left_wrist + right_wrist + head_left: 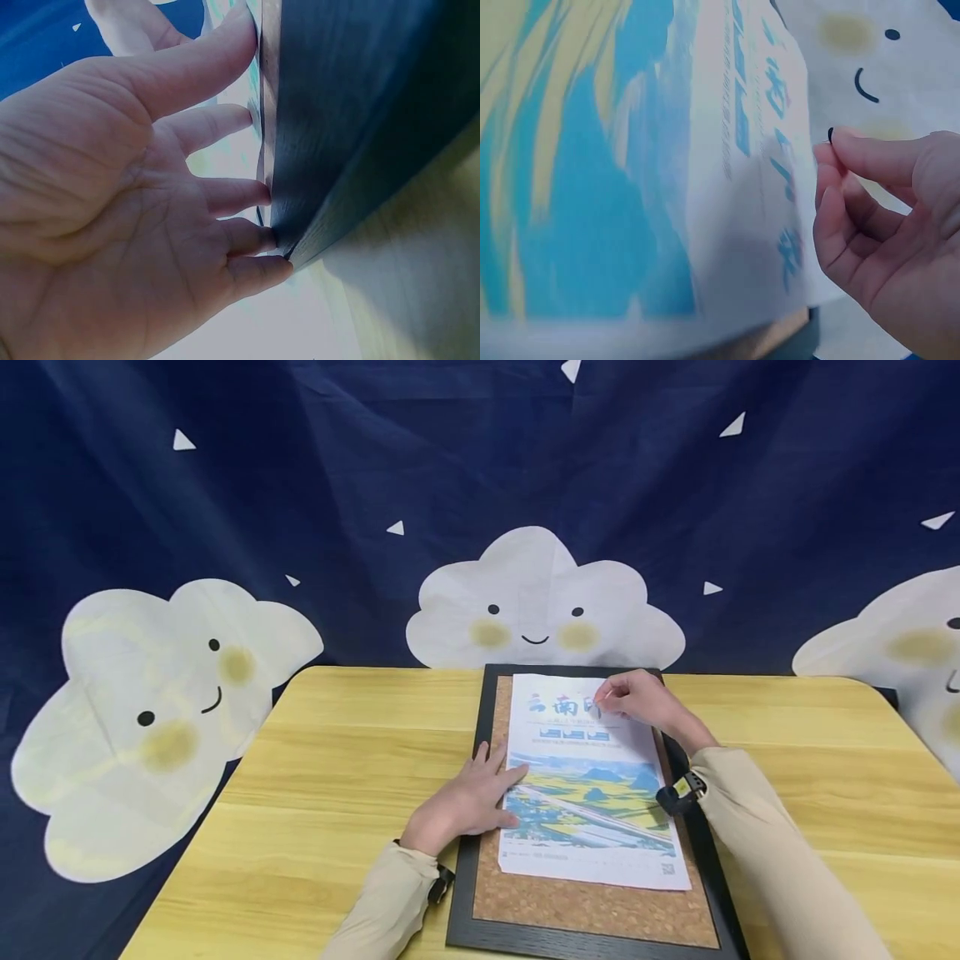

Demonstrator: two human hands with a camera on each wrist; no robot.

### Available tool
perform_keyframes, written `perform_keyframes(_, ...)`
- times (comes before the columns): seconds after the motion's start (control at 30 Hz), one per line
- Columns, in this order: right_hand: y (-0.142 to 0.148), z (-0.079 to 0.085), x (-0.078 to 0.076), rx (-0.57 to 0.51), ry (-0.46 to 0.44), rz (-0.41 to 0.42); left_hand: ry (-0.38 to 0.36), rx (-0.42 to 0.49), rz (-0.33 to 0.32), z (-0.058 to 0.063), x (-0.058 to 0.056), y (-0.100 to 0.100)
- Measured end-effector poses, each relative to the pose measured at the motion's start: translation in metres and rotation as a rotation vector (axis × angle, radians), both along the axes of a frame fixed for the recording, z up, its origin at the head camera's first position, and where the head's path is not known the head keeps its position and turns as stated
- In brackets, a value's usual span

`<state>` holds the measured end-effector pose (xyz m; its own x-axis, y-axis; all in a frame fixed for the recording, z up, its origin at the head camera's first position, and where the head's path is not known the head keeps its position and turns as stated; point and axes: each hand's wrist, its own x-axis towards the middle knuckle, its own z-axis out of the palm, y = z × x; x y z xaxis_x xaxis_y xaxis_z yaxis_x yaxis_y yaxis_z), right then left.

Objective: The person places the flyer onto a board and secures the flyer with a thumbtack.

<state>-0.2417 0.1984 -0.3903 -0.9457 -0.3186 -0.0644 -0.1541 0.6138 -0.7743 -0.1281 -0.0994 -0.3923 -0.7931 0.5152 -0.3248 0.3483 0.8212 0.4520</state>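
A printed poster with blue and yellow scenery lies on a cork board with a black frame. My left hand rests on the poster's left edge, fingers spread; in the left wrist view its thumb and index finger touch the sheet while the lower fingers meet the frame. Above the poster's upper right part, my right hand pinches a small black thumbtack between thumb and fingertips. Only the tack's dark edge and a bit of thin point show. The poster's top right corner is partly covered by that hand.
The board lies on a yellow wood-grain table, its far end near the table's back edge. Behind hangs a dark blue curtain printed with white clouds. Each wrist bears a small black device.
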Motion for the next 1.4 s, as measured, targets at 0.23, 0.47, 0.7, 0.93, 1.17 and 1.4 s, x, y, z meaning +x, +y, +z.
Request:
perform_keyframes(0.23,-0.013,-0.009,-0.01,-0.063,-0.102,-0.063,-0.002,-0.016,0.016,0.0,0.0,0.0)
perform_keyframes(0.47,-0.016,-0.017,-0.022,-0.097,-0.183,-0.171,-0.002,-0.026,0.024,0.001,0.001,0.002)
perform_keyframes(0.7,-0.023,-0.014,-0.029,-0.076,-0.256,-0.22,-0.001,-0.027,0.029,0.001,0.0,0.002)
perform_keyframes(0.93,-0.031,-0.014,-0.035,-0.039,-0.29,-0.264,0.001,-0.039,0.03,0.002,0.001,0.003)
perform_keyframes(1.17,-0.034,-0.014,-0.04,-0.025,-0.3,-0.268,-0.005,-0.041,0.033,0.002,0.0,0.003)
perform_keyframes(1.4,-0.037,-0.011,-0.039,-0.033,-0.3,-0.25,-0.002,-0.046,0.035,0.001,-0.001,0.003)
